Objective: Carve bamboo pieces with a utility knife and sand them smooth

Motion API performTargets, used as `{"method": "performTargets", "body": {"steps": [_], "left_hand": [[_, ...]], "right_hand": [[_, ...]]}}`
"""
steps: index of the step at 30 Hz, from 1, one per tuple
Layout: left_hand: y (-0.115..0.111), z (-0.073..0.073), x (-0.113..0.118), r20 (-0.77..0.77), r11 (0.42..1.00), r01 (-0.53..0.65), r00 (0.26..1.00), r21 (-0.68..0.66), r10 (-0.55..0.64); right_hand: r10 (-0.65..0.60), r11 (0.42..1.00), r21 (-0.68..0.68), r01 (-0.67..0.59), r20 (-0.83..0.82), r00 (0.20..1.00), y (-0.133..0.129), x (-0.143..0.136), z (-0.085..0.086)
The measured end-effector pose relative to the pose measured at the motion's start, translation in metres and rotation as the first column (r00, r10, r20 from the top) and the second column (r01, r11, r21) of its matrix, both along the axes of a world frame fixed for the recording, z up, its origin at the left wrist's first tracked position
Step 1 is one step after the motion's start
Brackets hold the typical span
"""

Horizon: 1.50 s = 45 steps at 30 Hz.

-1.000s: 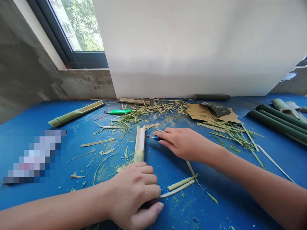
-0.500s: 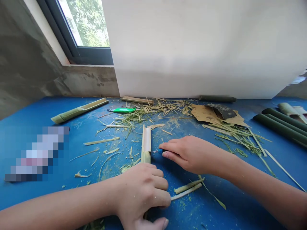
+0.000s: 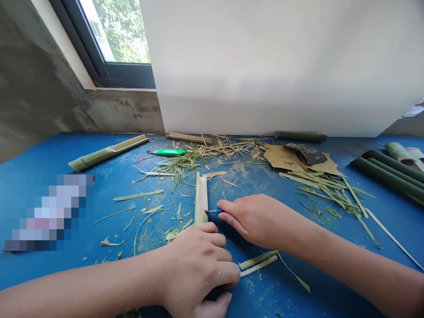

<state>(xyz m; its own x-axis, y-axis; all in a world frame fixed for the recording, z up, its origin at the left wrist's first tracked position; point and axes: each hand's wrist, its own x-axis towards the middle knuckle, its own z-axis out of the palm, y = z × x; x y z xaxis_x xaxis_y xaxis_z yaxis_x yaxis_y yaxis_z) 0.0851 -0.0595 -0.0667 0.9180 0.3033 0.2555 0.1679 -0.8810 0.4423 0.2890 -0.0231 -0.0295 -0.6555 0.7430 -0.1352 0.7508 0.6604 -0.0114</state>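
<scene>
A pale green bamboo piece (image 3: 202, 198), cut open along its far part, lies pointing away from me on the blue table (image 3: 109, 269). My left hand (image 3: 202, 265) is closed over its near part and hides most of that end. To the right, my right hand (image 3: 245, 216) grips a small tool (image 3: 217, 211) with a blue handle and a thin metal tip. That tip touches the bamboo's right edge, near where the opening ends. The fingers cover the rest of the tool, so its exact kind is hidden.
A green utility knife (image 3: 170, 152) lies among bamboo shavings (image 3: 232, 148). Split bamboo (image 3: 109, 152) rests at the back left, dark green bamboo tubes (image 3: 391, 176) at the right. Torn cardboard (image 3: 281, 157) sits near the white board (image 3: 265, 66). Two strips (image 3: 258, 260) lie by my left hand.
My right hand has moved slightly left and towards me, bringing the tool's tip from just beside the bamboo to its edge. My left hand keeps its hold.
</scene>
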Motion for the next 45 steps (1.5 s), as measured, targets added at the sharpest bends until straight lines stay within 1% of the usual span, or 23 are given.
{"method": "performTargets", "body": {"steps": [5, 8, 10, 12, 15, 19, 24, 26, 30, 34, 42, 45], "left_hand": [[0.005, 0.003, -0.003, -0.048, 0.998, 0.059, 0.997, -0.003, -0.059], [0.006, 0.004, -0.004, -0.056, 0.998, 0.063, 0.996, -0.006, -0.063], [0.005, 0.005, -0.005, -0.05, 0.998, 0.063, 0.997, -0.013, -0.063], [0.005, 0.005, -0.006, -0.04, 0.998, 0.063, 0.997, -0.022, -0.064], [0.004, 0.006, -0.009, -0.041, 0.999, 0.041, 0.998, -0.021, -0.042], [0.002, 0.009, -0.012, -0.072, 1.0, 0.014, 0.997, -0.006, -0.014], [0.0, 0.011, -0.012, -0.082, 1.0, -0.015, 0.997, -0.002, 0.015], [-0.001, 0.011, -0.012, -0.086, 1.0, -0.029, 0.996, -0.004, 0.029], [-0.002, 0.011, -0.014, -0.123, 0.999, -0.043, 0.992, -0.003, 0.042], [-0.002, 0.012, -0.016, -0.153, 0.999, -0.045, 0.987, 0.014, 0.047], [-0.005, 0.015, -0.017, -0.123, 0.997, -0.082, 0.989, 0.001, 0.081], [-0.005, 0.016, -0.018, -0.118, 0.997, -0.071, 0.991, -0.004, 0.07]], "right_hand": [[-0.038, 0.999, 0.023, 0.037, 0.059, 0.998, -0.004, -0.004, -0.001], [-0.05, 0.995, 0.093, 0.043, 0.073, 0.996, -0.007, -0.01, -0.005], [-0.04, 0.991, 0.128, 0.032, 0.059, 0.997, -0.007, -0.011, -0.008], [-0.018, 0.993, 0.12, 0.013, 0.043, 0.999, -0.004, -0.01, -0.01], [0.009, 0.995, 0.103, -0.013, 0.044, 0.999, 0.0, -0.006, -0.009], [0.029, 0.991, 0.127, -0.035, 0.047, 0.998, 0.001, -0.005, -0.004], [0.014, 0.989, 0.144, -0.024, 0.065, 0.998, -0.001, -0.008, 0.0], [0.006, 0.989, 0.147, -0.014, 0.055, 0.998, -0.001, -0.006, -0.001], [0.002, 0.995, 0.099, -0.002, 0.001, 1.0, 0.0, 0.0, -0.005], [0.012, 0.992, 0.127, -0.012, -0.005, 1.0, 0.003, 0.0, -0.008], [0.034, 0.987, 0.155, -0.031, -0.015, 0.999, 0.006, 0.002, -0.011], [0.041, 0.982, 0.186, -0.04, 0.0, 0.999, 0.004, 0.002, -0.013]]}}
